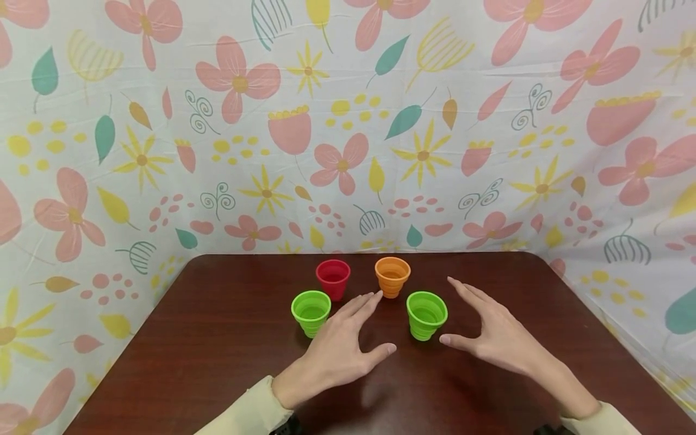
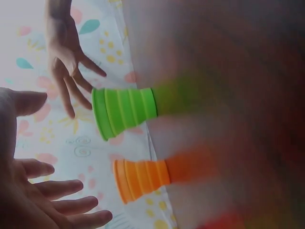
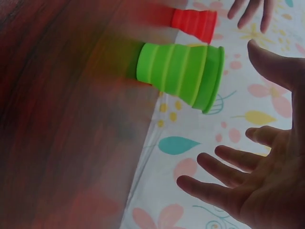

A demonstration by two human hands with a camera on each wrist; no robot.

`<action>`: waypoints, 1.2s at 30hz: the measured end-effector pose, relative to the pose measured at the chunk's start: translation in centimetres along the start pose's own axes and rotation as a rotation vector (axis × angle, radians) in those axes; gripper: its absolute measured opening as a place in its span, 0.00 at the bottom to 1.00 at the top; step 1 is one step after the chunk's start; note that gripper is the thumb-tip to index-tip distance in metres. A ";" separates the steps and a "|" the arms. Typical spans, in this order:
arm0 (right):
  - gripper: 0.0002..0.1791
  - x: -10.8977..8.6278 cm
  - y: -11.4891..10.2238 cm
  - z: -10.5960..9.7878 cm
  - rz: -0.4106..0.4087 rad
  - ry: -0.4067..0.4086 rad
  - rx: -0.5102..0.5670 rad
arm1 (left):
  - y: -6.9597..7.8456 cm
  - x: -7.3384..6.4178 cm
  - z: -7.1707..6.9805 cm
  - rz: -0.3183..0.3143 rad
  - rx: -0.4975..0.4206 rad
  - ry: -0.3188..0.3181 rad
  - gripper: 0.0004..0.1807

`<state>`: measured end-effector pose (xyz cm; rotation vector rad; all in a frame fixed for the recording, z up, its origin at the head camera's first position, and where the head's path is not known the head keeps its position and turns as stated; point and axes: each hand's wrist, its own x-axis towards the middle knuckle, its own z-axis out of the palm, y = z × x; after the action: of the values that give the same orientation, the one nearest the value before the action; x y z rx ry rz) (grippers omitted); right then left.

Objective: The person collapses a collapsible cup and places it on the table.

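Four collapsible ribbed cups stand upright on the dark table: a red cup [image 1: 333,280] and an orange cup [image 1: 392,278] farther back, a left green cup [image 1: 312,314] and a right green cup [image 1: 426,316] nearer. My left hand [image 1: 342,353], fingers extended and thumb spread, is over the table between the two green cups and overlaps the left one's edge in the head view. My right hand [image 1: 497,335] is just right of the right green cup [image 3: 181,74], thumb and fingers spread apart. Both hands hold nothing.
The brown wooden table [image 1: 217,362] reflects the cups on its glossy top. A white cloth [image 1: 348,121] printed with flowers and leaves hangs behind the table and along both sides. Pale sleeves [image 1: 247,411] cover the forearms.
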<state>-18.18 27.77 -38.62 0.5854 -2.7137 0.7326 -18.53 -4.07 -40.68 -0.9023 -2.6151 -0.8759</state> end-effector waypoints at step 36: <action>0.44 3.1 4.3 2.7 -0.004 -0.226 0.643 | -0.7 6.2 6.8 -0.167 -0.774 -0.096 0.45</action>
<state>-23.20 28.74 -41.61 0.8465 -2.6352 1.6478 -24.00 2.58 -43.93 -0.8929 -2.4455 -2.0057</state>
